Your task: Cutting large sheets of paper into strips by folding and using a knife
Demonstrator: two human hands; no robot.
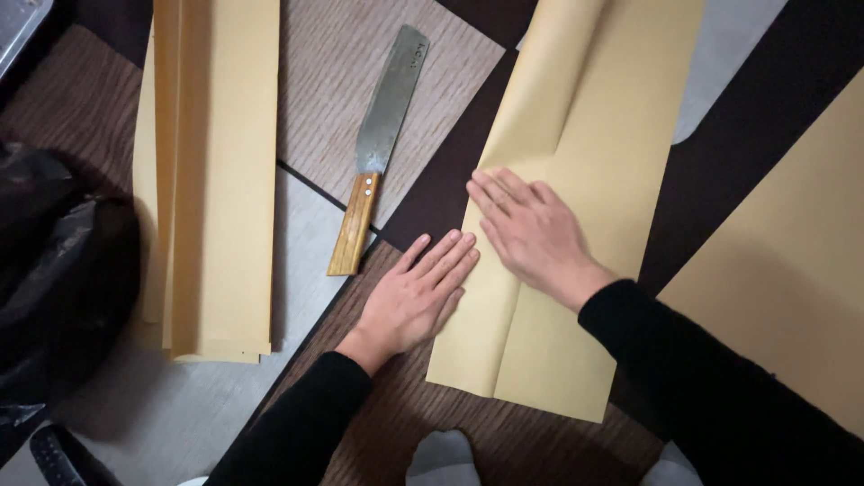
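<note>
Under both flat, spread hands lies a folded tan paper sheet: the right hand presses its crease, the left hand rests at its left edge, neither grip closed on anything. Just left lies a wooden-handled knife; farther left, a paper stack.

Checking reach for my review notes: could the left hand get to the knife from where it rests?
Probably yes. The left hand lies flat at the folded paper's edge, the knife handle is just beside it, and nothing lies between.
</note>
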